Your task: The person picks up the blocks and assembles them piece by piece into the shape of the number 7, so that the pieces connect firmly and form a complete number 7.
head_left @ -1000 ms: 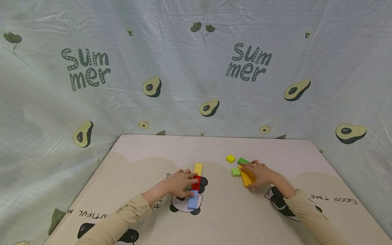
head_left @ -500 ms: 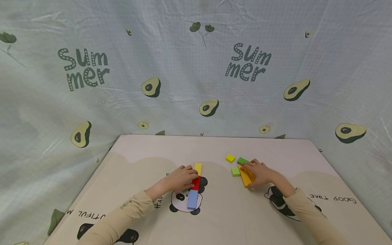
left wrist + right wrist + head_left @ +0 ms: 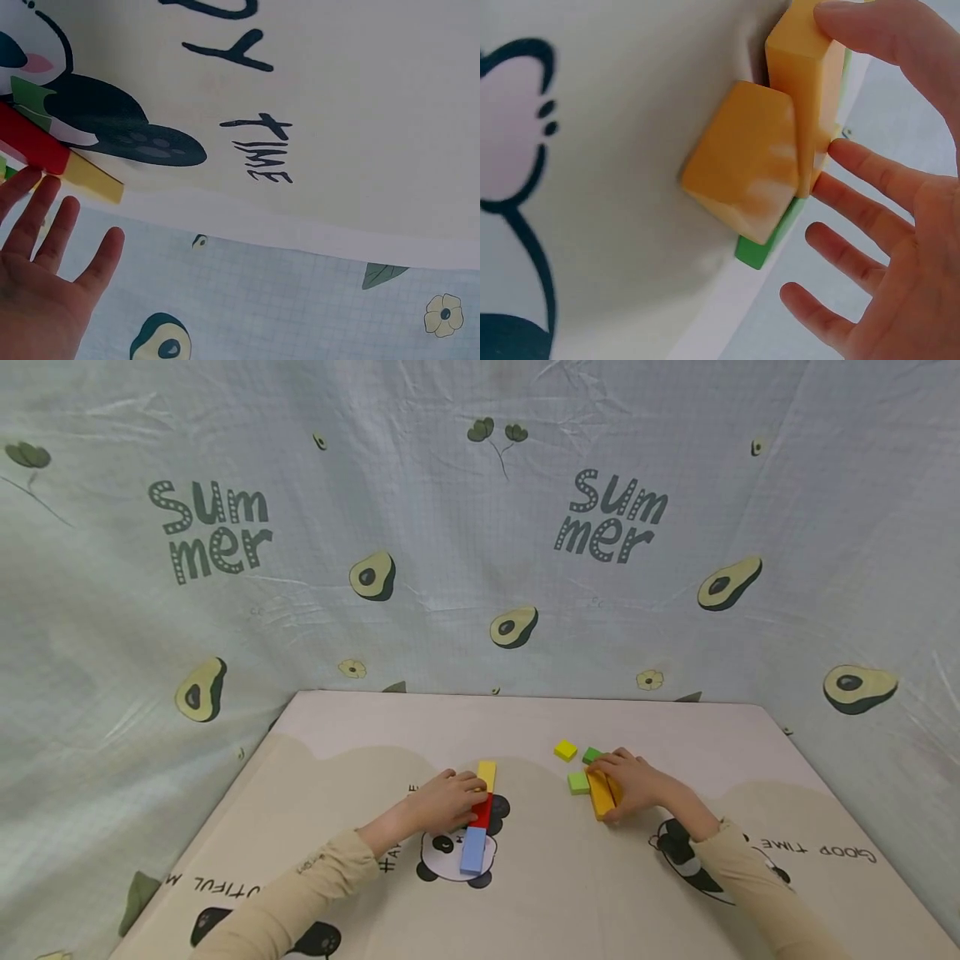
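The left hand (image 3: pixel 444 802) reaches across a straight row, fingertips touching the red block (image 3: pixel 482 812), probably to steady it against the green piece (image 3: pixel 30 96) on the row's left side; whether the thumb closes on anything, I cannot tell. The red block lies beneath those fingers, between the blue block (image 3: pixel 472 852) nearer the person and the yellow block (image 3: pixel 487 773) beyond. Well to the right, past a lemon-coloured block (image 3: pixel 566 751), the light-green block (image 3: pixel 578 783) sits just beside the long orange block (image 3: pixel 600 797). The right hand (image 3: pixel 632 783) pinches that one lengthwise, thumb at its near end, perhaps because neighbours crowd its long sides: the chunky orange block (image 3: pixel 742 161) lies along its right.
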`<state>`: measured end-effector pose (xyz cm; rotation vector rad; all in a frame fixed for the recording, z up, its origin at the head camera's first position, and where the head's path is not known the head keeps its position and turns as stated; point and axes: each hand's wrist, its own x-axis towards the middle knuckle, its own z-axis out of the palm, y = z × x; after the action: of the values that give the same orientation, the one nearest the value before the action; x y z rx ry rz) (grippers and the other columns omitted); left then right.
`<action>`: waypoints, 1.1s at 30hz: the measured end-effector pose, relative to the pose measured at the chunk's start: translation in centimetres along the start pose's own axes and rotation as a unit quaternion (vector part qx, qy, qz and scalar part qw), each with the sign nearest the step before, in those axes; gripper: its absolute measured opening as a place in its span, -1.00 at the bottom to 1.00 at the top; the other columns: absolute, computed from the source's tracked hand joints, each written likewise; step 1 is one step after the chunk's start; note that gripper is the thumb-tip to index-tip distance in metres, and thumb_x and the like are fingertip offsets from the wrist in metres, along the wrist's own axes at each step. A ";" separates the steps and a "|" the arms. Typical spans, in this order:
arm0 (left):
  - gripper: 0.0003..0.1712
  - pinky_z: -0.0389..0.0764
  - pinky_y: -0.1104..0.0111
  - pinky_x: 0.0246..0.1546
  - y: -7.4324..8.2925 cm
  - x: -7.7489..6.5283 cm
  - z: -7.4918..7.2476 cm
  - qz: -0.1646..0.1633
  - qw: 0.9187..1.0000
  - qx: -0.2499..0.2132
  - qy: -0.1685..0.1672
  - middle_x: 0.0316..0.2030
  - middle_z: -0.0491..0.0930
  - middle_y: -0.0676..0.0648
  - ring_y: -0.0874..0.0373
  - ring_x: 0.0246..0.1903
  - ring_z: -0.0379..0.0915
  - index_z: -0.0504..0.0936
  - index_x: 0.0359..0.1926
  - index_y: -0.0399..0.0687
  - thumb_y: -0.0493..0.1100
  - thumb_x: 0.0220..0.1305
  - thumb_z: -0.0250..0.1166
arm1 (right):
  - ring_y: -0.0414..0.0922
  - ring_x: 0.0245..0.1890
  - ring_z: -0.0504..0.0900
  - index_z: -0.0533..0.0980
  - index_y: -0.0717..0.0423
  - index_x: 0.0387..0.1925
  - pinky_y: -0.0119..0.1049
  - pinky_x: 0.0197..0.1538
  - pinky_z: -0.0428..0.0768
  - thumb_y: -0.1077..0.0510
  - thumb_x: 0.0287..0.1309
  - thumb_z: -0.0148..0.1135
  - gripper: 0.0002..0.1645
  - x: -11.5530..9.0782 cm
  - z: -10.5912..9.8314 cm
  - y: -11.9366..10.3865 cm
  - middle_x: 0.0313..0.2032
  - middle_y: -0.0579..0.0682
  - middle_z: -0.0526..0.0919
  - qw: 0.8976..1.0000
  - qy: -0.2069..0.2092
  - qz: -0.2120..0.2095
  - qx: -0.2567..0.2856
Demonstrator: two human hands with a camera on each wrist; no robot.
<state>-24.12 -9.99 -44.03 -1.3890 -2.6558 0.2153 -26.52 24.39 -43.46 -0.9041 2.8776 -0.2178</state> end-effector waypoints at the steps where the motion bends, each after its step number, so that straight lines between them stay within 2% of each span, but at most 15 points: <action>1: -0.61 0.45 0.25 -0.03 0.1 -0.1 0.0 -0.001 1.000 0.002 0.001 0.00 0.51 0.03 0.16 0.02 0.36 0.49 0.02 0.03 0.04 0.19 0.14 | 0.07 0.02 0.29 0.37 0.08 0.04 0.19 -0.02 0.34 -0.19 -0.33 0.40 -0.16 0.0 -0.1 0.0 0.07 0.12 0.42 1.000 0.002 -0.001 -0.003; 11: -0.59 0.43 0.25 -0.01 -0.2 -0.3 0.2 0.004 1.000 -0.001 0.002 0.03 0.48 0.04 0.15 0.06 0.33 0.46 0.05 0.05 0.06 0.22 0.10 | 0.12 0.02 0.29 0.36 0.20 0.03 0.17 -0.05 0.35 -0.12 -0.23 0.34 -0.22 0.4 -1.6 -0.5 0.05 0.19 0.39 0.999 0.048 -0.017 -0.012; 17: -0.58 0.41 0.24 0.01 -0.5 -0.3 0.4 0.006 1.000 -0.013 -0.004 0.06 0.45 0.03 0.13 0.09 0.31 0.44 0.07 0.06 0.07 0.23 0.08 | 0.10 0.01 0.31 0.36 0.21 0.04 0.13 -0.04 0.34 -0.18 -0.22 0.32 -0.19 1.5 -1.7 -1.1 0.03 0.18 0.40 0.997 0.075 -0.027 -0.007; 24: -0.58 0.42 0.23 0.00 -0.4 -0.4 0.4 0.009 1.000 -0.014 -0.002 0.06 0.45 0.03 0.13 0.09 0.31 0.44 0.08 0.06 0.06 0.23 0.08 | 0.03 -0.04 0.30 0.35 0.19 0.06 0.00 -0.08 0.35 -0.17 -0.22 0.30 -0.19 3.3 -1.6 -2.2 -0.01 0.13 0.38 0.996 0.080 -0.039 -0.023; 33: -0.59 0.42 0.25 -0.01 -0.4 -0.6 0.4 0.008 1.000 -0.014 0.005 0.05 0.46 0.04 0.14 0.07 0.32 0.44 0.07 0.06 0.06 0.24 0.07 | 0.02 -0.10 0.32 0.37 0.22 0.03 -0.06 -0.13 0.37 -0.19 -0.18 0.27 -0.22 5.3 -1.5 -3.9 -0.07 0.14 0.41 0.994 0.082 -0.054 -0.046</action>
<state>-24.22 -10.72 -44.42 -1.4171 -2.6502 0.1744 -28.87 18.30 -41.66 -1.1101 3.0124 -0.1794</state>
